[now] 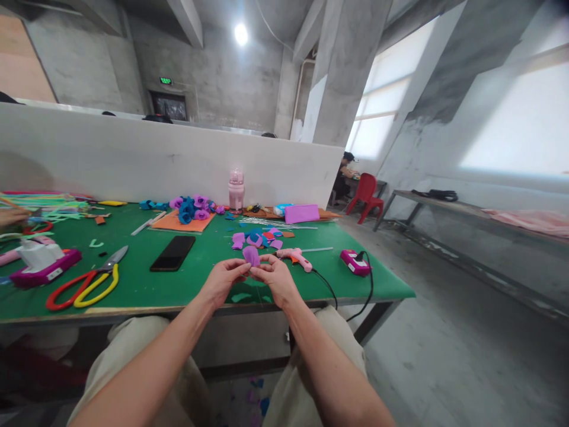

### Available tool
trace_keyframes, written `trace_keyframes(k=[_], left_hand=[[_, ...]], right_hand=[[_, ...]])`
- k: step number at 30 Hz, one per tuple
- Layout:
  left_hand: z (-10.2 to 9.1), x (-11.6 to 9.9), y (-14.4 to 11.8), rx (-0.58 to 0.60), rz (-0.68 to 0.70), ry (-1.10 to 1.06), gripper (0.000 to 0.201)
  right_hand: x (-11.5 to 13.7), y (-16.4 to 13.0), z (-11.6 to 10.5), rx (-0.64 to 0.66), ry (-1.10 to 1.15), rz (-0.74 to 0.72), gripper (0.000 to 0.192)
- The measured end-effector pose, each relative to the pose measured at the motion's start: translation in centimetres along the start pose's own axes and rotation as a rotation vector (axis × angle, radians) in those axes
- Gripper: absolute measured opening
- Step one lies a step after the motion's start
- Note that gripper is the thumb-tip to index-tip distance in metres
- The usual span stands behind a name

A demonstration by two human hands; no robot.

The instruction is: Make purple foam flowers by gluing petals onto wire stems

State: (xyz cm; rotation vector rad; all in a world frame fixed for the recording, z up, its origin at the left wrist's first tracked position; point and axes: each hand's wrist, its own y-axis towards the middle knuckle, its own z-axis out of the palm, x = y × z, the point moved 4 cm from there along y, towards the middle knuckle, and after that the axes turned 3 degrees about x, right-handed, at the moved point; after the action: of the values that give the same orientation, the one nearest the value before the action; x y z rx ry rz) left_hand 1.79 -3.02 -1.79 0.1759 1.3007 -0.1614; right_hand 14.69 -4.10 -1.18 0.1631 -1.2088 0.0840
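Between my two hands, near the table's front edge, is a purple paper petal. My left hand pinches its lower left side with thumb and fingers. On the other side my right hand has its fingers closed on the petal's lower right. Just beyond lie loose purple and blue paper pieces. A pink glue gun rests on the table to the right of my right hand, its black cord running off the front edge. Finished-looking purple and blue paper flowers sit on an orange sheet further back.
On the green table lie scissors, a black phone and a magenta power strip. A pink bottle stands by the white partition. At far left, another person's hand is near coloured strips.
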Motion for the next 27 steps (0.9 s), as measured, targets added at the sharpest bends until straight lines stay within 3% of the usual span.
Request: trace_keyframes(k=[18,27], left_hand=[[0.1,0.1,0.0,-0.031,0.003,-0.091,0.025],[0.5,-0.4,-0.4,-0.004,-0.013,-0.117,0.024]], right_hand=[[-0.1,-0.3,0.9,-0.062,-0.025,-0.139,0.026],[-0.5,-0.3,0.9,-0.06,0.093,-0.05,0.032]])
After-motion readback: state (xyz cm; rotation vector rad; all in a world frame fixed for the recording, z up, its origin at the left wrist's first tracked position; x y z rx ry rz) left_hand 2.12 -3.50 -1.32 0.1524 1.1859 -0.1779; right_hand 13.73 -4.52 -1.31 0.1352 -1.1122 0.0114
